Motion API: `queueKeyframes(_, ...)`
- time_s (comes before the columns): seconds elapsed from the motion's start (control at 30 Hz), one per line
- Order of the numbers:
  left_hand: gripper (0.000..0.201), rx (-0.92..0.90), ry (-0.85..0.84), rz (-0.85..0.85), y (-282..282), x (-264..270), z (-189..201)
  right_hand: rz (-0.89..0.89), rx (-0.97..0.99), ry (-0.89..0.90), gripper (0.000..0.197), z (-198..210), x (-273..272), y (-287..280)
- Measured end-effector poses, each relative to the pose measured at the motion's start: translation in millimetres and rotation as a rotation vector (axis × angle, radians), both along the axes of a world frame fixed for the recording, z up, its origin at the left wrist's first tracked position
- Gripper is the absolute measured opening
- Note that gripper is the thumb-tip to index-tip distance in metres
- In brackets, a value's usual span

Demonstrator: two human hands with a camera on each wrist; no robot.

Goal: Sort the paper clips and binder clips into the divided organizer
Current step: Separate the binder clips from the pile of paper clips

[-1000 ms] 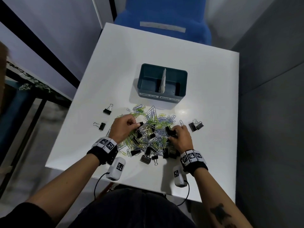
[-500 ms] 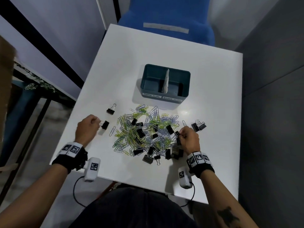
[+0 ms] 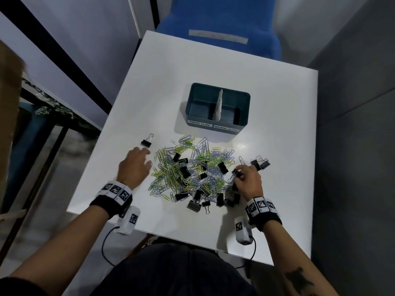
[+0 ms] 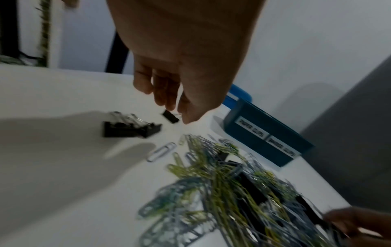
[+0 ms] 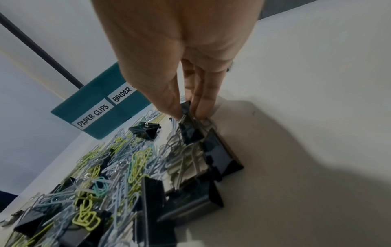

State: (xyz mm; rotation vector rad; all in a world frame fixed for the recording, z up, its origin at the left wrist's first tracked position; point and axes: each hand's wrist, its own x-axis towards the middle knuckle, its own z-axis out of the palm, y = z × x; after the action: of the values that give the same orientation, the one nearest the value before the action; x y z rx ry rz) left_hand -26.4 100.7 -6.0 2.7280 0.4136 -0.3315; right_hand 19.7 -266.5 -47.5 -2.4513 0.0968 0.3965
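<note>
A mixed pile of coloured paper clips [image 3: 181, 167] and black binder clips lies on the white table [image 3: 213, 60]. Behind it stands the teal organizer [image 3: 218, 122], its left half labelled PAPER CLIPS and its right half BINDER CLIPS; both look empty. My right hand [image 3: 240, 175] pinches a black binder clip [image 5: 186, 107] between thumb and fingers at the pile's right edge. Left of the pile, my left hand [image 3: 139, 161] hovers with loosely hanging fingers [image 4: 167, 100] and holds nothing. One binder clip [image 4: 131, 128] lies beneath it and another [image 3: 147, 142] just beyond its fingertips.
Two more binder clips [image 3: 260, 163] lie to the right of the pile. A blue chair [image 3: 218, 18] stands past the table's far edge. A grey wall runs along the right, and the table's left edge drops off to the floor.
My left hand left the pile, went out left to a lone binder clip, then shifted forward and right. My right hand stayed at the pile's right edge, pinching a binder clip.
</note>
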Motion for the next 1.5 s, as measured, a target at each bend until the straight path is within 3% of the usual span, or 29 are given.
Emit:
queueKeyframes(0.1, 0.039, -0.07, 0.011, -0.228, -33.7, 14.0, -4.4, 0.042, -0.026, 0.058, 0.04, 1.3, -3.0, 7.2)
queueKeyframes(0.23, 0.057, -0.08, 0.083, -0.338, -59.9, 30.9, -14.5, 0.05, -0.061, 0.093, 0.049, 3.4, -8.6, 17.3)
queueKeyframes(0.53, 0.027, -0.179, 0.105, -0.258, -85.5, 47.3, -23.6, -0.033, 0.02, 0.064, 0.042, 5.2, -4.1, 34.8)
queueKeyframes(0.73, 0.022, -0.239, 0.073, -0.247, -92.5, 44.6, -23.1, -0.014, 0.087, 0.031, 0.037, 12.6, -2.6, 34.0)
queueKeyframes(1.0, 0.023, -0.524, 0.04, 0.013, -81.5, 45.7, -19.5, -0.074, 0.248, -0.098, 0.031, 33.6, 1.1, 10.9)
queueKeyframes(1.13, 0.007, -0.647, 0.049, 0.068, -72.9, 44.0, -10.9, -0.11, 0.284, -0.057, 0.032, 33.6, 3.2, 1.1)
queueKeyframes(1.3, 0.025, -0.666, 0.038, 0.022, -70.3, 40.4, -4.8, -0.038, 0.319, 0.018, 0.02, 28.4, -1.2, 8.3)
queueKeyframes(1.5, 0.042, -0.64, -0.018, 0.005, -61.9, 37.9, -2.6, -0.009, 0.277, 0.021, 0.022, 36.0, -2.4, 15.6)
